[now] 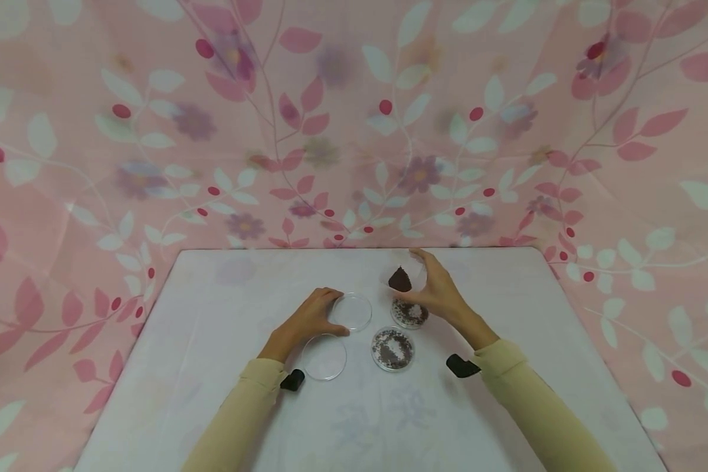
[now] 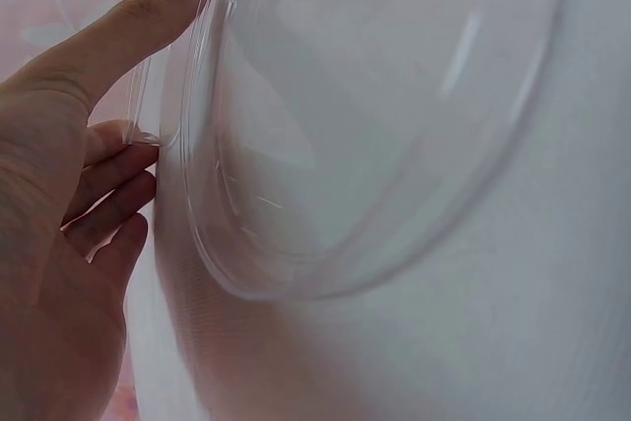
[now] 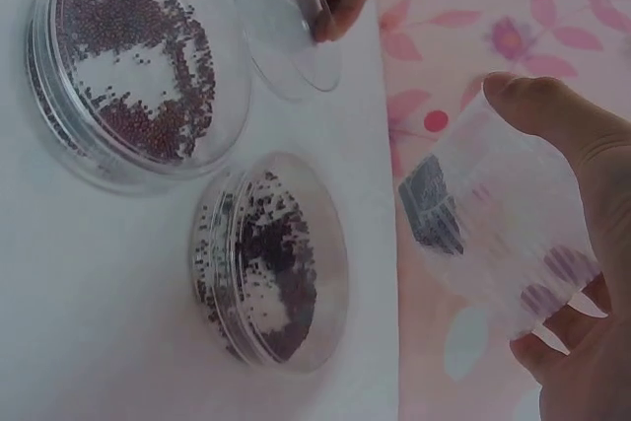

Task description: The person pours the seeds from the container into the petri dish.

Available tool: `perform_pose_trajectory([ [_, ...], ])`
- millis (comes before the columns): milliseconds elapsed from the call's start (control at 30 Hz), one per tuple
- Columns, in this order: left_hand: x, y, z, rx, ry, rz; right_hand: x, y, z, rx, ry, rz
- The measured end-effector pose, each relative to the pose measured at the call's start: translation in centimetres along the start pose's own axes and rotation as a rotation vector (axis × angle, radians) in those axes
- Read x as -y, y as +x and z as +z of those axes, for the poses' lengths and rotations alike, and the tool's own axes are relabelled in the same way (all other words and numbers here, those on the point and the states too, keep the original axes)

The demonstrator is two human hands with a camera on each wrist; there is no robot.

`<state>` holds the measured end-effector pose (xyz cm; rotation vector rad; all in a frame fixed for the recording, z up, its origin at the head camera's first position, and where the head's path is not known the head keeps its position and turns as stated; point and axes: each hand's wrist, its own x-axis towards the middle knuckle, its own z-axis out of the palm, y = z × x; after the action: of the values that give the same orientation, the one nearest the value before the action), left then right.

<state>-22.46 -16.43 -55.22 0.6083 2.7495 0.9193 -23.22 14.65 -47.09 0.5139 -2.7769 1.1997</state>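
My right hand grips a small translucent plastic bag between thumb and fingers. Dark contents are bunched in one corner of the bag. It hovers over the far petri dish, which has dark seed-like grains scattered in it. Nearer stands another petri dish with similar grains around a pale bare patch. With thumb and fingers on either side, my left hand holds a clear round dish by its rim, at the table. A second clear dish lies just in front of the left hand, its rim large in the left wrist view.
A white cloth covers the table. Behind its far edge hangs a pink floral curtain. Black straps show at both wrists.
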Motion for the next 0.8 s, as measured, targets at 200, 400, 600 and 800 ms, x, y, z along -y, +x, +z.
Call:
perform_pose_trajectory([
  [200,-0.2,0.0,-0.1,0.008,-0.01,-0.013,0.7,0.6,0.9,0.039,-0.093,-0.082],
  [400,-0.2,0.0,-0.1,0.015,-0.001,-0.031,1.4,0.7,1.8,0.084,-0.194,-0.118],
  [600,-0.2,0.1,-0.1,0.012,0.014,-0.02,2.2,0.7,2.4,0.105,-0.291,-0.173],
  [800,-0.1,0.1,-0.1,0.013,0.015,-0.018,2.5,0.7,3.3,0.126,-0.381,-0.224],
])
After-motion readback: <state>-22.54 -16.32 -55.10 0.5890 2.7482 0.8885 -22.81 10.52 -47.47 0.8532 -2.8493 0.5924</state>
